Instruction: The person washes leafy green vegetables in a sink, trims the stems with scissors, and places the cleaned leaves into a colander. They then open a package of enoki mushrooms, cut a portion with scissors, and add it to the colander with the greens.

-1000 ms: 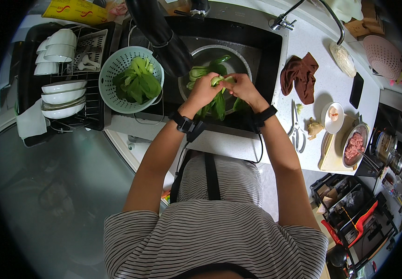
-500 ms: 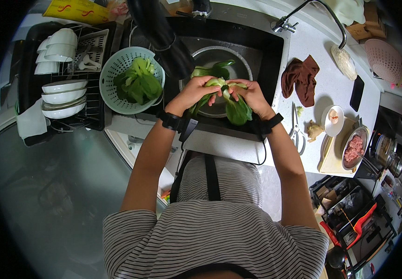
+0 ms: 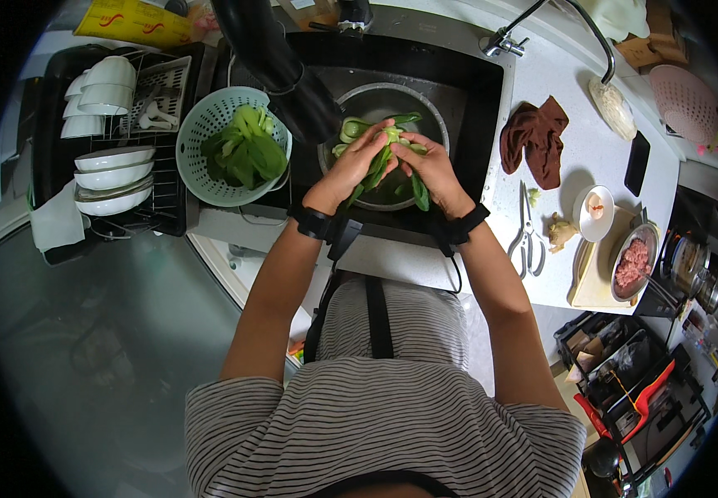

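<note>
Over the black sink (image 3: 479,91) my left hand (image 3: 352,173) and my right hand (image 3: 435,173) are brought together on a bok choy (image 3: 380,168). Both hands are closed, fingertips meeting at its pale stem end, while the green leaves hang down between and below them. Beneath is a round metal basin (image 3: 376,90) with more bok choy (image 3: 354,129) in it, partly covered by my hands. Left of the sink, a pale green colander (image 3: 195,176) holds a heap of leafy bok choy (image 3: 247,151).
A thick black pipe (image 3: 272,62) crosses above the sink's left side. White bowls (image 3: 108,83) stand in a dish rack at far left. On the right counter lie a brown cloth (image 3: 537,141), scissors (image 3: 527,236), ginger (image 3: 561,232), a white bowl (image 3: 587,228) and minced meat (image 3: 633,264).
My hands have drawn closer together, the right one shifting left. The bok choy leaves that spread apart before now hang bunched between them.
</note>
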Action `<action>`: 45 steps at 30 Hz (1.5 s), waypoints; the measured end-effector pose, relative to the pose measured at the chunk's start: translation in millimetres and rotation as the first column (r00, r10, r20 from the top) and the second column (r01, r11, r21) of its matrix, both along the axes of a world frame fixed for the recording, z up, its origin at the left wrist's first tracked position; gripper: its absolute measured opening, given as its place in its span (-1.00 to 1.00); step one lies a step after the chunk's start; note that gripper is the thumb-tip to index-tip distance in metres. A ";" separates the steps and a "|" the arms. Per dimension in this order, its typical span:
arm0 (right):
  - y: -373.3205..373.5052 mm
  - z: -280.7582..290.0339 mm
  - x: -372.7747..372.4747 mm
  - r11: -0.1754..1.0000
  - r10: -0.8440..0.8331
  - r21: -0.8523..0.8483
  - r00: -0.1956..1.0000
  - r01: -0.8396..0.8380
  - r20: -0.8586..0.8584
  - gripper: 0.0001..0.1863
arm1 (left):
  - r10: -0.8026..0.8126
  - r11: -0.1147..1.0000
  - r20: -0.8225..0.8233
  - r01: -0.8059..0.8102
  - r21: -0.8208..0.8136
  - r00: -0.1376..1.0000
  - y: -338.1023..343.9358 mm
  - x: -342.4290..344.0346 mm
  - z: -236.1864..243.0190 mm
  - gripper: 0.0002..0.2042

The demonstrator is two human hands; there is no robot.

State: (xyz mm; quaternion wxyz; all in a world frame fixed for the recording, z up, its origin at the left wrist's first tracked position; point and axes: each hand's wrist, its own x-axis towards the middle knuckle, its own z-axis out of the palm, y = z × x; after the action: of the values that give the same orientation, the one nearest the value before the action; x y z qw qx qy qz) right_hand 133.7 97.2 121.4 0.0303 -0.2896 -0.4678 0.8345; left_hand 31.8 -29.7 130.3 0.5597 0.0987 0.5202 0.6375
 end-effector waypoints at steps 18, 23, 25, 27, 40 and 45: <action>-3.1 1.3 7.4 0.977 -0.018 0.213 1.000 0.013 0.021 -0.81 | -0.018 1.000 0.461 0.026 -0.011 0.887 4.3 0.2 1.4 -0.58; -1.8 8.6 7.0 0.991 -0.031 0.129 0.999 0.036 -0.041 -0.83 | -0.172 0.984 0.567 0.117 0.132 0.806 4.0 -2.7 1.4 -0.55; -0.4 10.7 7.2 0.976 -0.011 0.218 1.000 0.013 -0.010 -0.82 | -0.135 0.979 0.414 0.186 -0.086 0.900 5.7 -0.9 6.1 -0.58; -0.1 11.3 6.7 0.914 -0.029 0.404 1.000 0.022 0.011 -0.79 | 0.031 0.986 0.060 -0.020 -0.167 0.998 13.7 7.4 7.6 -0.62; 2.7 15.5 12.8 0.525 0.120 0.837 0.987 -0.157 0.110 -0.68 | -0.134 0.990 -0.887 0.012 -0.143 0.442 8.2 9.7 20.6 -0.77; 0.6 21.3 7.2 0.612 0.077 0.767 0.980 -0.193 0.186 -0.71 | 0.036 0.990 -0.851 -0.136 -0.042 0.525 14.3 16.5 20.2 -0.79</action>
State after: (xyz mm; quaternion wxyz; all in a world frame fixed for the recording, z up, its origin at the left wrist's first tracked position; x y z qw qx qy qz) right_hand 140.9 97.8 142.7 0.0584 -0.2668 -0.8048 0.5270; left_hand 48.3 -15.4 150.5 0.2092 0.3408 0.7627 0.5084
